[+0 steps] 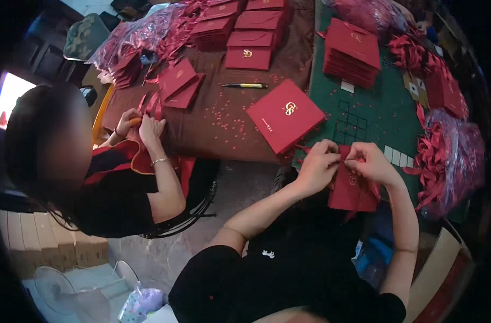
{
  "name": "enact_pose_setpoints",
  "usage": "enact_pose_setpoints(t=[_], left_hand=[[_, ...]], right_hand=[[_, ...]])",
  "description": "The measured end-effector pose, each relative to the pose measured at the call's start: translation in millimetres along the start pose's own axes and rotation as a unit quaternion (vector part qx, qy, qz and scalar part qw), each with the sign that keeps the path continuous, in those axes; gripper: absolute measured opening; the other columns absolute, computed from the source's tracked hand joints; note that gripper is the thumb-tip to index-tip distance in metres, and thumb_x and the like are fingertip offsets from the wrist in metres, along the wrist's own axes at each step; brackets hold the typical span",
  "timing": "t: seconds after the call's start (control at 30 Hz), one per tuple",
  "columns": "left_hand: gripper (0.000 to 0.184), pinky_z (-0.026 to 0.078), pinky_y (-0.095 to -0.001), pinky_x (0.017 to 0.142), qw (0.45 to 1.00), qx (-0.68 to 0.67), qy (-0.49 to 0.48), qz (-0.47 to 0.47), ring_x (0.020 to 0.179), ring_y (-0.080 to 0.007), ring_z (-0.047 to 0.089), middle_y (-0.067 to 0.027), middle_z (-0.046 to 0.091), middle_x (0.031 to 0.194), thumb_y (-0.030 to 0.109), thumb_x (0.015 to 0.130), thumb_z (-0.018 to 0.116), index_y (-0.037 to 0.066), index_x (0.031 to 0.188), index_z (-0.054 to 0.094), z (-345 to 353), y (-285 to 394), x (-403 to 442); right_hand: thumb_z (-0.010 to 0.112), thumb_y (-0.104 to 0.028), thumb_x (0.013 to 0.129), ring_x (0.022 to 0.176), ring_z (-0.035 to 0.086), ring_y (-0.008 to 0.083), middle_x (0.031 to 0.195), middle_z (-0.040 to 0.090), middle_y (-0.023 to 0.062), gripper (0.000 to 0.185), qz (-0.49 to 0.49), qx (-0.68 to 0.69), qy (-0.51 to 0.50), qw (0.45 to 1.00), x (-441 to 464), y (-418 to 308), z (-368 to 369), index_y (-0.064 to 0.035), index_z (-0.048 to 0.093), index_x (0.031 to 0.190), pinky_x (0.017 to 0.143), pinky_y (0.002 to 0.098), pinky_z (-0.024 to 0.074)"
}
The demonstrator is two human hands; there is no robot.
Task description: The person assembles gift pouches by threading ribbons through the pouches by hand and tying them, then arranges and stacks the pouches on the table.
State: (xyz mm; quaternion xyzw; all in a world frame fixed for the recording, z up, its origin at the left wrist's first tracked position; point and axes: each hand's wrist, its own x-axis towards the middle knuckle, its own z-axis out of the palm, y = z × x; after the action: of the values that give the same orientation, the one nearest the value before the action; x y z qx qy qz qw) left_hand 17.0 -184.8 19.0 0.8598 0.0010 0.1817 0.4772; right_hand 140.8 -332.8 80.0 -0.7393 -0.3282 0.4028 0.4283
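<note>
Close to my body, at the green table edge, a red gift bag (353, 188) with a faint gold emblem hangs between my two hands. My left hand (319, 168) is closed on its upper left side, fingers curled at the top edge. Thumb and finger of my right hand (373, 164) pinch at the same top edge, near the left fingertips. Whether a ribbon lies in that pinch is too small to tell. Red ribbon ends show beside the bag. Just beyond my left hand lies a flat red bag (286, 116) with a gold emblem.
Red bags in a stack (352, 54) stand on the green mat (323, 97); more stacks (249, 57) sit on the brown cloth (202, 129). A pen (245, 85) and red scraps lie there. Plastic-wrapped ribbons (450, 161) are at right. A co-worker (94, 177) at left handles red ribbon.
</note>
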Motion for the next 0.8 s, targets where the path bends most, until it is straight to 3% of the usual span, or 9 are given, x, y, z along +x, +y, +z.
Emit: enact_pose_setpoints(t=[0.07,0.27,0.47,0.53,0.6,0.73,0.8], left_hand=[[0.022,0.046,-0.0385,0.083,1.0,-0.009,0.001,-0.001,0.101,-0.0314,0.053,-0.0149,0.052,0.111,-0.002,0.074,0.066,-0.001,0.096,0.065,1.0,5.7,-1.3],[0.021,0.046,-0.0374,0.082,0.997,-0.045,0.044,0.034,0.098,-0.0318,0.053,-0.0155,0.053,0.109,-0.008,0.072,0.064,-0.003,0.093,0.065,8.9,-3.6,-7.3],[0.02,0.046,-0.0389,0.08,0.998,-0.017,0.025,0.056,0.098,-0.0316,0.053,-0.0154,0.052,0.109,-0.004,0.071,0.066,-0.002,0.091,0.064,9.4,-6.7,-9.4],[0.02,0.047,-0.0395,0.08,0.998,-0.009,0.013,0.06,0.097,-0.0318,0.053,-0.0154,0.052,0.11,-0.003,0.071,0.066,-0.001,0.091,0.064,9.2,-4.1,-8.6],[0.024,0.046,-0.0401,0.078,0.993,0.018,0.065,0.102,0.095,-0.0325,0.052,-0.0151,0.051,0.111,-0.002,0.07,0.068,0.0,0.092,0.062,11.8,1.6,-8.6],[0.017,0.045,-0.0413,0.073,0.977,0.137,0.067,0.151,0.093,-0.0339,0.051,-0.0143,0.05,0.109,0.008,0.076,0.065,0.004,0.092,0.061,9.5,10.9,-6.6],[0.016,0.045,-0.0418,0.071,0.99,0.072,0.045,0.114,0.089,-0.0343,0.054,-0.0152,0.052,0.103,0.008,0.079,0.06,0.002,0.094,0.059,13.5,17.9,0.3]], right_hand=[[0.064,-0.001,0.083,0.058,0.054,0.0062,0.068,0.06,0.0022,0.01,0.043,0.027,-0.004,0.999,-3.3,-8.0,-2.0,-0.0017,0.055,0.079,0.052,0.0218,0.0433],[0.064,-0.002,0.082,0.051,0.052,0.0054,0.062,0.058,0.0017,0.013,0.07,0.002,-0.014,0.997,-4.2,-13.2,-1.2,-0.0019,0.053,0.076,0.046,0.0226,0.0409],[0.063,0.0,0.081,0.061,0.052,0.0058,0.064,0.056,0.003,0.013,0.024,-0.087,0.014,0.996,-1.1,-5.2,8.8,-0.0013,0.051,0.076,0.053,0.0229,0.0409],[0.062,0.002,0.082,0.063,0.052,0.0059,0.065,0.054,0.0021,0.015,0.081,-0.015,0.006,0.997,-5.4,-13.2,9.2,-0.0029,0.049,0.078,0.054,0.0229,0.0408],[0.062,0.001,0.083,0.062,0.052,0.0061,0.067,0.054,0.0017,0.016,0.067,0.014,0.004,0.998,-8.2,-11.1,9.8,-0.0041,0.047,0.08,0.053,0.0228,0.0406],[0.064,-0.002,0.085,0.061,0.052,0.0063,0.07,0.053,0.0001,0.018,0.062,0.101,-0.017,0.993,-18.8,-7.7,-2.6,-0.0066,0.046,0.085,0.054,0.0224,0.0411],[0.067,-0.006,0.084,0.061,0.052,0.006,0.07,0.054,-0.0008,0.02,0.025,0.145,-0.006,0.989,-23.6,7.9,-11.5,-0.0067,0.047,0.088,0.054,0.0214,0.0411]])
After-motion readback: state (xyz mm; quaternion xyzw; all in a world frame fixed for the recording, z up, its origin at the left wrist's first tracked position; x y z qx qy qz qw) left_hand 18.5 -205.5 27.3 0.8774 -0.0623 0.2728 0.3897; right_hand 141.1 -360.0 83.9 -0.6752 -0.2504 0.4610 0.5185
